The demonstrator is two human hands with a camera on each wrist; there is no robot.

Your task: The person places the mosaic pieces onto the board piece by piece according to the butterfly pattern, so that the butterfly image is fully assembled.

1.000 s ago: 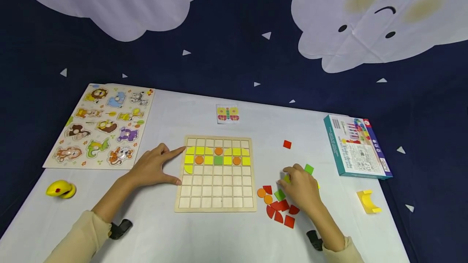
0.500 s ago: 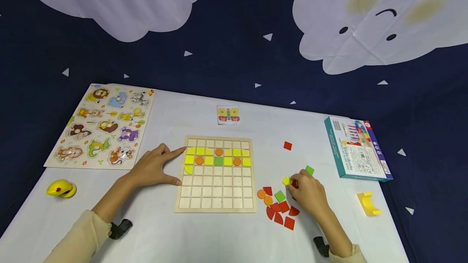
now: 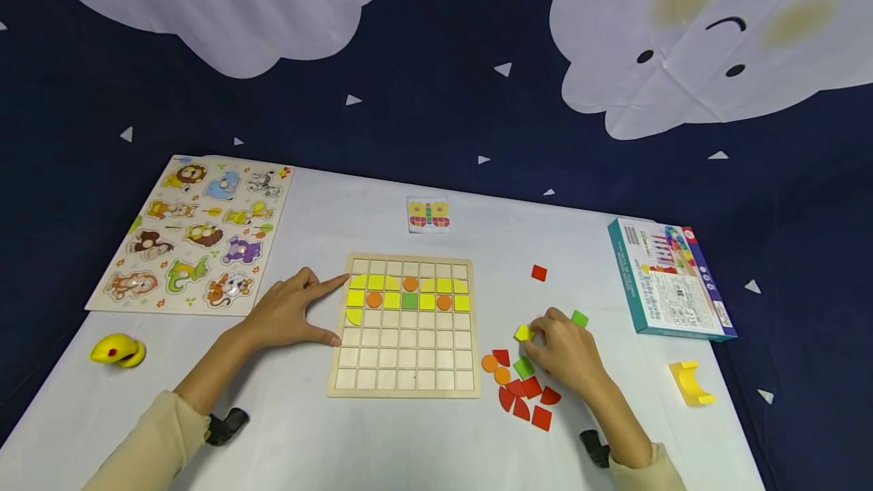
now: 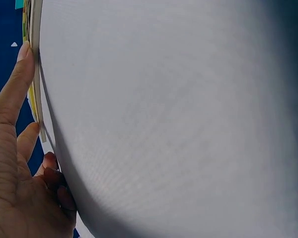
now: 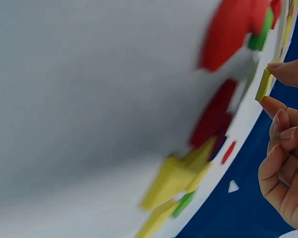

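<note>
My left hand (image 3: 289, 313) touches the left edge of the wooden grid board (image 3: 402, 392), its index finger and thumb stretched apart along the rim; both also reach the board's edge in the left wrist view. Set in the upper rows are yellow tiles (image 3: 376, 281), orange discs (image 3: 411, 284) and one green square (image 3: 409, 301). My right hand (image 3: 564, 351) pinches a yellow tile (image 5: 263, 85) between thumb and fingertip, to the right of the board. Beneath and around that hand lie loose red pieces (image 3: 542, 418), a green tile (image 3: 524, 367) and orange discs (image 3: 502, 376).
A butterfly pattern card (image 3: 428, 215) lies behind the board, a lone red square (image 3: 539, 273) to its right. An animal puzzle (image 3: 198, 241) is at the left, above a yellow toy (image 3: 117, 351). A box (image 3: 671, 279) and a yellow curved piece (image 3: 692, 383) are at the right.
My right hand has pinched a yellow tile from the loose pieces and shifted slightly left with it. The left hand stays at the board's edge.
</note>
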